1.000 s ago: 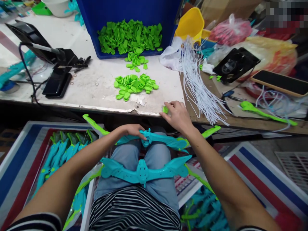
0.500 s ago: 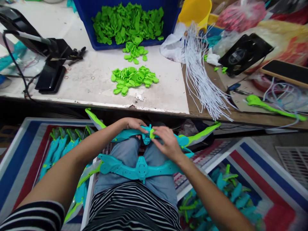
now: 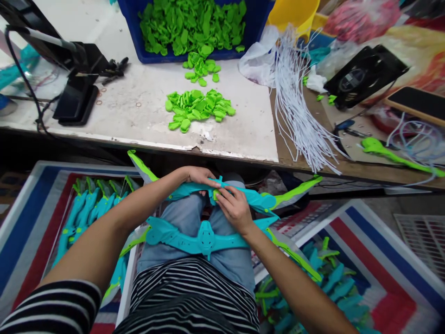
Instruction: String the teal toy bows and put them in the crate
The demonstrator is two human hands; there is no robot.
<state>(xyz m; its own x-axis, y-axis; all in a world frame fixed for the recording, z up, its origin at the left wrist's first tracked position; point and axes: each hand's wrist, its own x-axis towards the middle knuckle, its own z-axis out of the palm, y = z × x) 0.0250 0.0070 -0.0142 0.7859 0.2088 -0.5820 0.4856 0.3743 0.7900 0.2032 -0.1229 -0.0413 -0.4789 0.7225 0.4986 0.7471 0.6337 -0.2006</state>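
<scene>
Across my knees lies a turquoise toy bow (image 3: 259, 198) with lime-green and grey tips. My left hand (image 3: 201, 177) is closed on the middle of this bow, its thumb along the top. At the same spot, my right hand (image 3: 235, 208) has its fingers bent over a small lime-green plastic piece (image 3: 216, 194), pressed against the bow's centre. Part of that piece is hidden under the fingers. Nearer my body, a second turquoise bow (image 3: 227, 242) rests on my thighs, touched by neither hand.
On the table (image 3: 139, 130) sits a pile of green pieces (image 3: 198, 109), with a blue bin (image 3: 139, 48) of more behind. White cords (image 3: 299, 111) hang near the edge, beside a black fan (image 3: 365, 76). Crates with bows (image 3: 78, 208) and turquoise-green parts (image 3: 333, 283) flank my legs.
The green piece has gone from my right fingertips beside the bow's centre to against it, and both hands are closer together. The view has shifted slightly.
</scene>
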